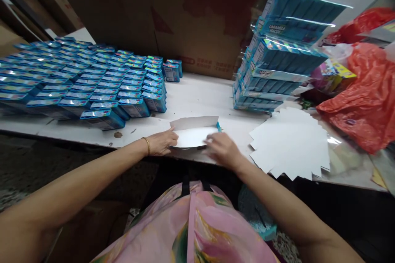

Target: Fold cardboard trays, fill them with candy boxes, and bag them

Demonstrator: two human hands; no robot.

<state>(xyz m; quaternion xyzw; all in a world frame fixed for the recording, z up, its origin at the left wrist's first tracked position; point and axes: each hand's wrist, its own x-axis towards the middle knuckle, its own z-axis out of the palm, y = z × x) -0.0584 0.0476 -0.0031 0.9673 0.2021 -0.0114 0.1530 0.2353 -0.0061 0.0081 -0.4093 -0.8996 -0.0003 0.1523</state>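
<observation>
Worktop (197, 94), front edge, near the middle: white card (194, 137) sits there, back flap stood up; left hand (160, 141) and right hand (222, 151) lie on it, fingers open, no real grip; flat pressure keeps it steady; card stack (290, 144) just right, blue boxes (132, 107) left.

Left hand (160, 141) and right hand (224, 151) reach forward, palms down, near each other.
</observation>
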